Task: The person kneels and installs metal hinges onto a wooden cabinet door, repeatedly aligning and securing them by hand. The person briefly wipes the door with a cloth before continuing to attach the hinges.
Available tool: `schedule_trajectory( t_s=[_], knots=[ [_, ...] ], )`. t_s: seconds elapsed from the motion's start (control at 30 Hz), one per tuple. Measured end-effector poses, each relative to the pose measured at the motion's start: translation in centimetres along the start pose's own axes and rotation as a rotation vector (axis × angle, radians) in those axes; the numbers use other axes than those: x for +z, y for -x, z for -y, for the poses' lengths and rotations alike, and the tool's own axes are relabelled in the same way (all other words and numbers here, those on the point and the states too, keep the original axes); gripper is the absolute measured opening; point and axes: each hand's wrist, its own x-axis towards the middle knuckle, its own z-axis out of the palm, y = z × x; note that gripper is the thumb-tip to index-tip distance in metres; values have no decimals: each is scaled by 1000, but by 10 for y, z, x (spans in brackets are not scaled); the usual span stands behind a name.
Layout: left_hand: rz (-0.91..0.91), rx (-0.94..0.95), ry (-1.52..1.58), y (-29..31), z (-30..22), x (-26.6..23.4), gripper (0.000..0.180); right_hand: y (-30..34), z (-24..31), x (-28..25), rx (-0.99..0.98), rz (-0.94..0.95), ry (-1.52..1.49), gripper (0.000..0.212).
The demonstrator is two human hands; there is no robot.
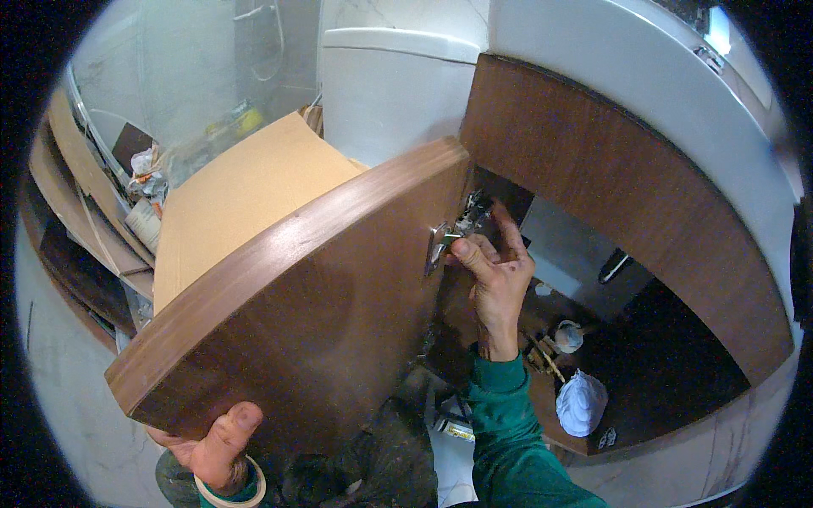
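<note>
A brown wood-grain cabinet door (pixel 339 313) stands swung out from a vanity cabinet. My left hand (pixel 216 444) grips its lower left corner, thumb on the inner face and fingers behind the edge. On the door's inner face, near the cabinet side, is a metal hinge (pixel 438 248). My right hand (pixel 500 271) pinches the hinge's arm between thumb and fingers, with one finger stretched up into the cabinet opening. Behind those fingers, a dark fitting with whitish marks (pixel 476 207) sits on the cabinet's inner side; its details are hard to make out.
The vanity cabinet (pixel 610 178) carries a white basin (pixel 593 59). On its floor lie a white cloth-like bundle (pixel 582 404), a small round container (pixel 568 336) and stick-like tools. Beyond the door are a tan board (pixel 254 186), a white toilet tank (pixel 398 93) and stacked panels (pixel 89 212).
</note>
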Motion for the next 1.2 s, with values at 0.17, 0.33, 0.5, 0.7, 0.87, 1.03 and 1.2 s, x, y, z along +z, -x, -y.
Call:
schedule_trajectory(
  t_s=[0.17, 0.33, 0.5, 0.7, 0.87, 1.03, 1.2],
  knots=[
    [-43, 15, -7, -3, -1, 11, 72, -4, 0, -2, 2, 4, 27, 74],
    [28, 146, 9, -3, 1, 13, 74, -6, 1, -2, 22, 13, -3, 78],
    [27, 21, 83, -5, 6, 8, 75, -9, 2, -2, 48, 8, -13, 76],
    [54, 76, -20, -4, 12, 0, 74, -10, 2, -1, 14, 19, -11, 77],
    [-144, -34, 22, 9, 23, 1, 80, -11, 3, 0, 22, 15, 3, 74],
    [3, -164, 56, 41, 42, 14, 90, -10, 5, 0, 17, 10, 28, 72],
    [6, -178, -127, 43, 64, 22, 82, -9, 1, -2, 3, 71, 129, 73]
  ],
)
